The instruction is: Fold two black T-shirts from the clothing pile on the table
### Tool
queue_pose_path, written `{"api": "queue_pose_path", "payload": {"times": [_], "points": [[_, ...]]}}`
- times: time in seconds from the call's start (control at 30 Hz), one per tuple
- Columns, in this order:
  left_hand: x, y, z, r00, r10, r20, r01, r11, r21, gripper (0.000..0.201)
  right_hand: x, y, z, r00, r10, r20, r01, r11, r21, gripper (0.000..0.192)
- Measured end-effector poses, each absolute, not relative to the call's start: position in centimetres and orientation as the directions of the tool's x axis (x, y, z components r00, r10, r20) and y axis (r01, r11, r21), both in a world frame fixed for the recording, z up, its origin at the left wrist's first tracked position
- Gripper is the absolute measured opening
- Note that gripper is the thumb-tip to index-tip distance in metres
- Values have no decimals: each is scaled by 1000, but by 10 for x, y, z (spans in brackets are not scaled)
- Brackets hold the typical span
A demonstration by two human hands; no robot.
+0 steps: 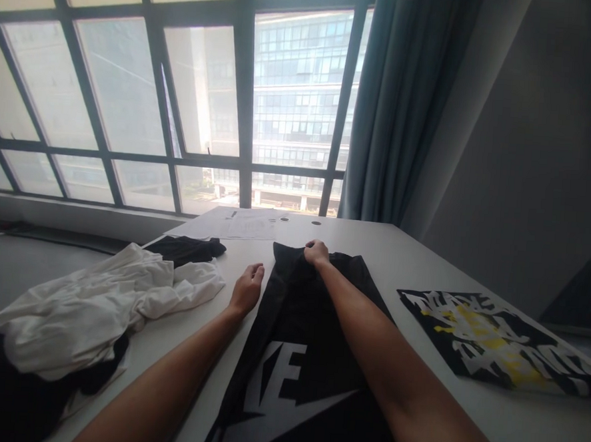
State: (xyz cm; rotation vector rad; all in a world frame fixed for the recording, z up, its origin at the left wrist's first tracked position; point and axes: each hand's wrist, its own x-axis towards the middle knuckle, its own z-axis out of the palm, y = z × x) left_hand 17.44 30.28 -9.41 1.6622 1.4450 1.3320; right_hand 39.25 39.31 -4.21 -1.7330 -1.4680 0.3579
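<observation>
A black T-shirt point(293, 327) with large white letters lies stretched out along the white table point(423, 255) in front of me. My right hand point(316, 252) is closed on the shirt's far edge, bunching the cloth there. My left hand point(247, 289) rests on the table just beside the shirt's left edge, fingers loosely curled and holding nothing.
A heap of white and black clothes point(94, 309) lies at the left. A black cloth with a yellow and white print point(493, 340) lies flat at the right. Papers point(245, 226) sit at the table's far edge, before a big window point(183, 94) and a curtain point(403, 101).
</observation>
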Motion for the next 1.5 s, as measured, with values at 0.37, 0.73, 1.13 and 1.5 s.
{"api": "queue_pose_path", "payload": {"times": [0.37,0.73,1.13,1.5], "points": [[163,310,-99,-313,907,281,200,-227,953,46,276,396,-11,-251,882,399,330,466,-821,40],[173,298,-90,-46,937,346,383,-303,873,46,415,395,-58,261,946,192,770,-84,-633,46],[177,284,-87,402,836,374,646,-549,531,31,430,396,-71,38,949,314,877,119,-466,58],[182,275,-83,459,822,338,743,-563,362,41,414,360,-53,96,976,196,956,-36,-290,52]]}}
